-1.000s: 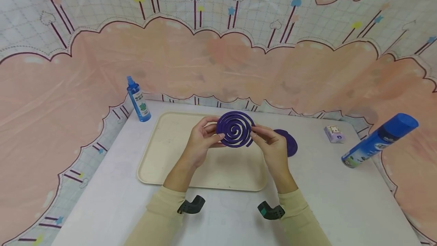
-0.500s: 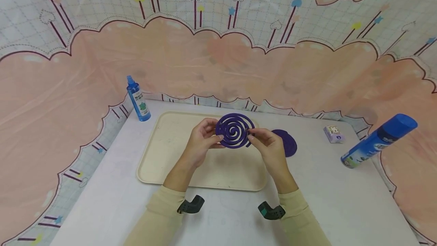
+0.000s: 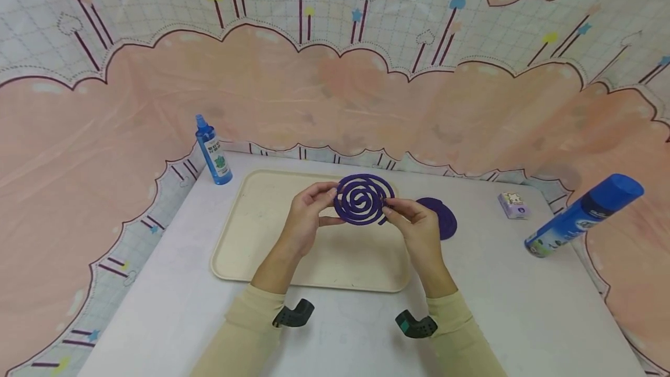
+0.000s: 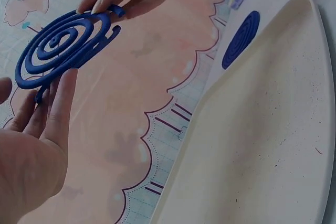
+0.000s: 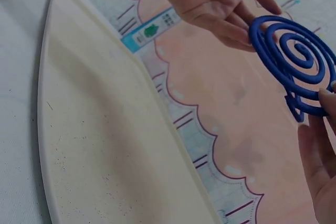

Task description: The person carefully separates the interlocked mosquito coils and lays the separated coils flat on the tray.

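A dark blue-purple mosquito coil (image 3: 360,201) is held up over the beige tray (image 3: 251,249), its spiral facing the head camera. Its rings lie at more than one level, and loose ends stick out in the left wrist view. My right hand (image 3: 420,231) pinches the coil's right edge between thumb and fingers. Fairly straight fingers of my left hand (image 3: 305,217) touch its left side from beneath; the left thumb stands off the coil in the left wrist view (image 4: 4,90). More flat purple coils (image 3: 445,221) lie on the table behind my right hand, partly hidden by it.
A blue spray bottle (image 3: 214,153) stands at the back left of the white table (image 3: 497,307). On the right are a small purple box (image 3: 513,206) and a tall blue aerosol can (image 3: 581,217). Dark specks dot the tray. A patterned cloth (image 3: 314,98) hangs behind.
My left thumb has lifted off the coil's face, where it pressed earlier. The right fingers have shifted slightly inward on the rim, and the rings now overlap differently.
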Demonstrator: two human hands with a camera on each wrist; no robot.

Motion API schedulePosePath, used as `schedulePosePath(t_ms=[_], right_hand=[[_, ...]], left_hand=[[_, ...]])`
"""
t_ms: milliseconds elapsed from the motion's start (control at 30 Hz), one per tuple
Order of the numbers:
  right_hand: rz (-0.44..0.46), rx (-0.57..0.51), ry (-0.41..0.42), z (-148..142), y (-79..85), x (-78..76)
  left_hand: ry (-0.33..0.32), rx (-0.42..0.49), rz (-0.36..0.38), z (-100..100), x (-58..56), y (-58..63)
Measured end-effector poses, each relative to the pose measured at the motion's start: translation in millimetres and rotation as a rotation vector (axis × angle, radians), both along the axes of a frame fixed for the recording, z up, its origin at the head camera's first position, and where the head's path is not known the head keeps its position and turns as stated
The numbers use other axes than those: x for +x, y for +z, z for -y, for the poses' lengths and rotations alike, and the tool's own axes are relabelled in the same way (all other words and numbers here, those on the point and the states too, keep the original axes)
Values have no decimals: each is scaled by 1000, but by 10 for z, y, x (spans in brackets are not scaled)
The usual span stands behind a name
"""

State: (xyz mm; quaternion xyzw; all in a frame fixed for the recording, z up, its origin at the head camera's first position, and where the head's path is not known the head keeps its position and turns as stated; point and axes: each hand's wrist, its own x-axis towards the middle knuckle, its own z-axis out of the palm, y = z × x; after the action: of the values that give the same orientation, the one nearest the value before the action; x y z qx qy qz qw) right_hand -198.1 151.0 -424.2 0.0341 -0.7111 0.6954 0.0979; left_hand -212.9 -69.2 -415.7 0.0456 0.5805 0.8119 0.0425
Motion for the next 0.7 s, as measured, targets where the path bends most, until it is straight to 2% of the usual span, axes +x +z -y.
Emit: schedulePosePath(t_ms=[167, 400, 700], right_hand=[[21, -17, -8, -12, -14, 0], [46, -44, -31, -39, -44, -8], [75, -120, -70, -70, -83, -37]], left_hand=[[43, 53, -6, 2, -6, -9], [140, 65, 7, 37, -37, -74], [176, 106, 16, 94, -92, -145]])
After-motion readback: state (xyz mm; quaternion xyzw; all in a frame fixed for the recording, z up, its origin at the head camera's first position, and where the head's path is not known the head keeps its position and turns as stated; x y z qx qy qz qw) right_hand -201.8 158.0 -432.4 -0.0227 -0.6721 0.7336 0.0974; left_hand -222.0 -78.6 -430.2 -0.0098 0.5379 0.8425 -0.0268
